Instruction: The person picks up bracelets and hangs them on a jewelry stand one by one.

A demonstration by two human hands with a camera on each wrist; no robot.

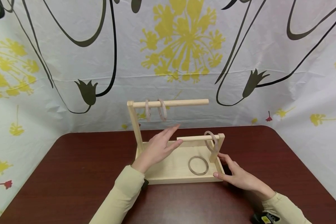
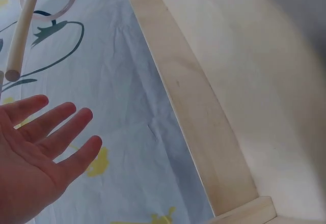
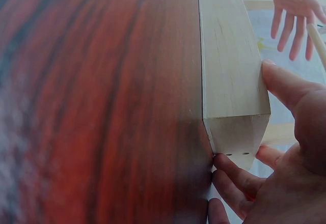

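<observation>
A wooden bangle stand has a shallow tray (image 1: 168, 180) with two bars above it. Two pale bangles (image 1: 162, 110) hang on the long upper bar (image 1: 184, 102). Another bangle (image 1: 211, 140) hangs on the short lower bar (image 1: 194, 138), near its post. A brownish bangle (image 1: 198, 165) lies flat in the tray. My left hand (image 1: 158, 147) hovers above the tray's left part, fingers extended, holding nothing; its thumb is close to the short bar's free end. My right hand (image 1: 239, 175) holds the tray's front right corner, thumb at the front rim and fingers against the right side (image 3: 234, 132).
The stand is on a dark reddish-brown table (image 1: 58, 174). Behind the table and at both sides hangs a white curtain (image 1: 112, 62) with yellow and dark flower prints. The upper bar sticks out to the right with a free end.
</observation>
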